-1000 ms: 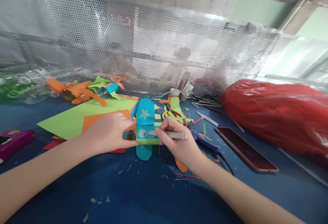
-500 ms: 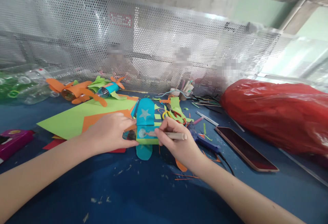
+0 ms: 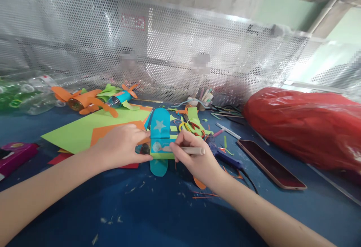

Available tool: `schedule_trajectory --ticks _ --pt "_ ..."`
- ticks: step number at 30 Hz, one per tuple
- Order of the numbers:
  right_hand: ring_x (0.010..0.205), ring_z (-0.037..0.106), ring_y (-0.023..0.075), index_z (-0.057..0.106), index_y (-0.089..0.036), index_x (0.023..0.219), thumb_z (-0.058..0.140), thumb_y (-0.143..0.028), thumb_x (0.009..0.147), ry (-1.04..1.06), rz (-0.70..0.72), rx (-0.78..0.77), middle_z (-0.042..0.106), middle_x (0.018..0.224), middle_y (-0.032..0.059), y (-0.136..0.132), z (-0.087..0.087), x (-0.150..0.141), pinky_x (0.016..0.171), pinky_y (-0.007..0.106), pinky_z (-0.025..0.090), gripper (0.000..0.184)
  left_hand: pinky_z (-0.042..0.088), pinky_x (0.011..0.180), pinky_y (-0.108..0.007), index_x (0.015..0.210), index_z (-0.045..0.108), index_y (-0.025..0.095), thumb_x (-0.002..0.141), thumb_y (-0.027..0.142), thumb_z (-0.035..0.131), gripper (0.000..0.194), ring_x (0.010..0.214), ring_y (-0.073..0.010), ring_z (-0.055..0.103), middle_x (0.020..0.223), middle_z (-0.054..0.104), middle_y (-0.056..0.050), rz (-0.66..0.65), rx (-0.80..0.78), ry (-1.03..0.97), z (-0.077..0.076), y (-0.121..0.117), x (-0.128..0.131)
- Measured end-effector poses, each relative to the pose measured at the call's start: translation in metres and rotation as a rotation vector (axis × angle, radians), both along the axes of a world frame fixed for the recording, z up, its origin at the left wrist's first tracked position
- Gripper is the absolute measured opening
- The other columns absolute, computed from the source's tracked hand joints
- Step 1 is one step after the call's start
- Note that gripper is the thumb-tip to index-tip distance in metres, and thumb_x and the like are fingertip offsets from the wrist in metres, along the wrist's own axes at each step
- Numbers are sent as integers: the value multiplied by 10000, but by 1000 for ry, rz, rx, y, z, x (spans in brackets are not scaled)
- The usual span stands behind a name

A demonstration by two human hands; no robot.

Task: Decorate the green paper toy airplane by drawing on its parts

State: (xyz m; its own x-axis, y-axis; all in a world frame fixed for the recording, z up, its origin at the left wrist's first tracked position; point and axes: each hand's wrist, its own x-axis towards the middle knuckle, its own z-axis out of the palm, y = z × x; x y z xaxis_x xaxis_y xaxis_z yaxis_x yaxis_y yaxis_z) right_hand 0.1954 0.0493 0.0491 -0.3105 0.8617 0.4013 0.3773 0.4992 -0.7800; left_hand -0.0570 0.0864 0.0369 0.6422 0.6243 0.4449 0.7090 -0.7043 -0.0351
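In the middle of the head view lies a toy plane made from a plastic bottle wrapped in blue and green paper, with a pale star on its upper wing. My left hand grips its left end between thumb and fingers, where clear bottle shows. My right hand pinches a beige marker pen, its tip at a whitish round patch on the blue body. The fingers of my right hand hide part of the plane's right end.
Coloured paper sheets lie left of the plane, finished paper-and-bottle planes behind them. Scissors and scraps sit beyond my right hand. Rightward are a blue glue gun with a cord, a phone and a red plastic bag.
The marker pen and my right hand have shifted very slightly over the whitish patch. My left hand and the plane stay where they were.
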Motion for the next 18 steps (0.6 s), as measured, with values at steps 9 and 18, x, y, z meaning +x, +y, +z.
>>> schedule_trajectory --ticks 9,18 --pt "546 478 133 467 -257 734 599 -359 917 1 -16 13 524 611 -54 0 0 0 548 281 351 247 518 721 -363 1028 749 226 912 556 712 352 856 -270 697 936 788 -53 6 -3 20 3 -3 2" --pt "546 482 133 455 -255 719 593 -340 916 2 -39 13 511 599 -54 -1 1 0 551 281 353 255 510 721 -381 1064 749 215 912 561 710 381 861 -289 696 954 787 -71 8 -45 14 5 -4 2"
